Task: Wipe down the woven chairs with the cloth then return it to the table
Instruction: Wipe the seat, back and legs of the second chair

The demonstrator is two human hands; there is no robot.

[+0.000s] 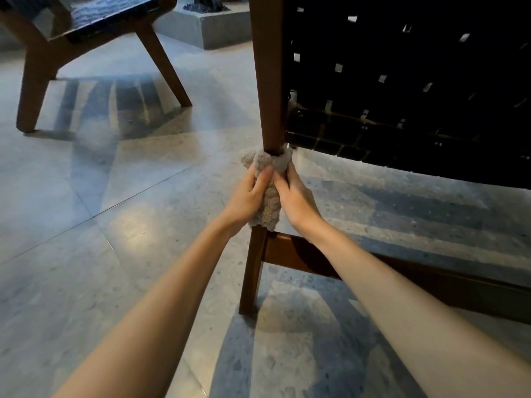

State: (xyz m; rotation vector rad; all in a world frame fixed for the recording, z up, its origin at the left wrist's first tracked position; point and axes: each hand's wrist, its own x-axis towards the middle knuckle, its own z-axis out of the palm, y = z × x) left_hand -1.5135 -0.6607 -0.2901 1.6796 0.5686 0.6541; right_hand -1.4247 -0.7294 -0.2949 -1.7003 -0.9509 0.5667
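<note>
One cloth [268, 196]: beige, nubbly pile, bunched into a wad wrapped around the chair leg [268, 81], about midway down it.
Cloth axis: long way runs along the leg, its top flaring to both sides of the leg.
Left hand [247, 196]: grip closed on the cloth, left of the leg.
Right hand [296, 199]: grip closed on the cloth, right of the leg.
Woven chair [402, 81]: dark straps, right of the leg.
Second chair [86, 33]: well left of the leg, on the floor [115, 196].
</note>
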